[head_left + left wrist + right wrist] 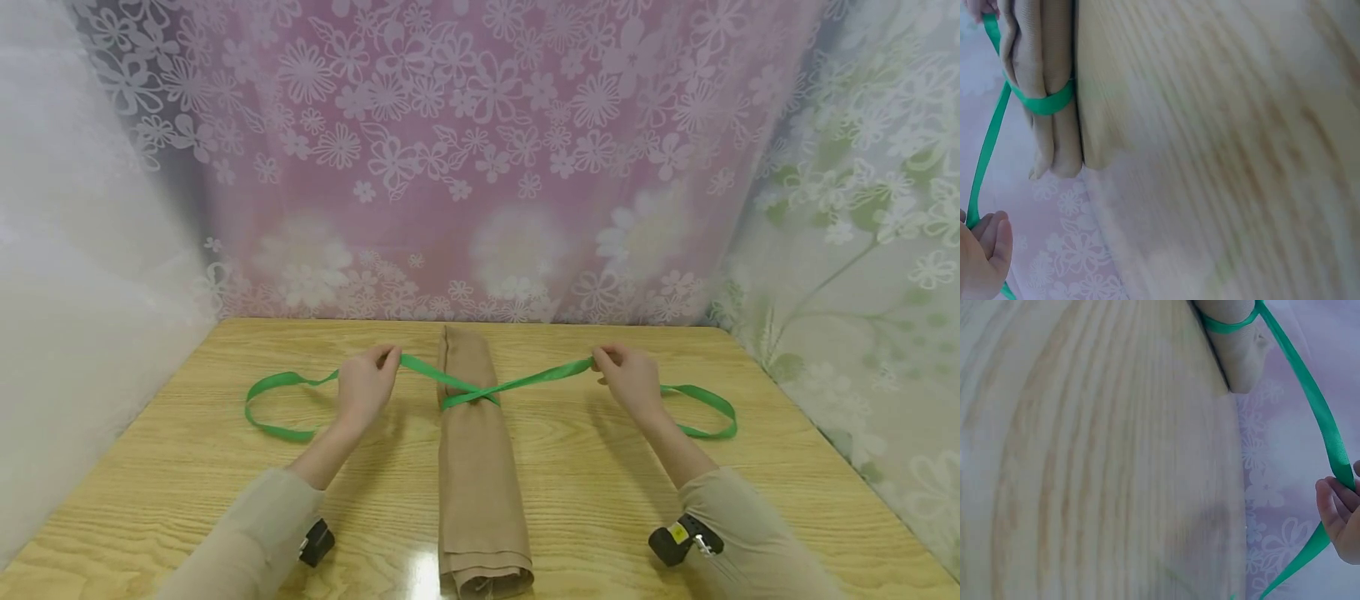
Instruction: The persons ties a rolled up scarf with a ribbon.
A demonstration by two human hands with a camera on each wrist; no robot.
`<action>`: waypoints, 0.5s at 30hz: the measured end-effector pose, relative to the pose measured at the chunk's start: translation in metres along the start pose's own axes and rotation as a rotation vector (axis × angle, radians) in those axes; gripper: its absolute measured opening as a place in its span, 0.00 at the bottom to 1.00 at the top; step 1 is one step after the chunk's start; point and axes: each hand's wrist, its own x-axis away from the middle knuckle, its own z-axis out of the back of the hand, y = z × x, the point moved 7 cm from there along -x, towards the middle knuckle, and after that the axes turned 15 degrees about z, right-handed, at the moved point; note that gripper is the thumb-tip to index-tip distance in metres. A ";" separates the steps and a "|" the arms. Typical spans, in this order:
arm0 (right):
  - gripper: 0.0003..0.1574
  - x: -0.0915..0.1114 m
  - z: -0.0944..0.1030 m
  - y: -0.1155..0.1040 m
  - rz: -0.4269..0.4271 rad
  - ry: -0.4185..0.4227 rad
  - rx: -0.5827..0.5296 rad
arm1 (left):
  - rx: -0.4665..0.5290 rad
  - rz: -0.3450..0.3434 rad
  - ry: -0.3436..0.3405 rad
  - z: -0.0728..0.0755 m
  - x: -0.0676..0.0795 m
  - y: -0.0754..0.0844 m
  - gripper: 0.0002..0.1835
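Observation:
A rolled tan cloth (482, 475) lies lengthwise down the middle of the table. Around its far part passes a green ribbon (536, 379), whose two ends cross on top of the roll. To the left of the roll, my left hand (366, 387) pinches one end, raised above the table; in the left wrist view this ribbon (989, 144) runs taut to the roll. On the other side my right hand (630, 383) pinches the other end, also raised. Past each hand the loose ribbon tail curves in a loop on the table.
The wooden table (600, 517) has a light grain. Behind it hangs a pink flowered curtain (480, 167), with pale curtains at both sides. A small black device (317, 543) sits at the left sleeve, and another black device (678, 537) at the right sleeve.

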 end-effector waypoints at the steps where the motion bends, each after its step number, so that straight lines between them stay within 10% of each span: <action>1: 0.23 -0.001 0.000 0.001 -0.012 0.015 -0.017 | 0.024 0.006 0.006 0.001 0.000 0.001 0.15; 15: 0.19 -0.006 0.004 -0.008 -0.259 0.124 -0.471 | 0.268 0.200 -0.037 0.003 -0.001 0.003 0.10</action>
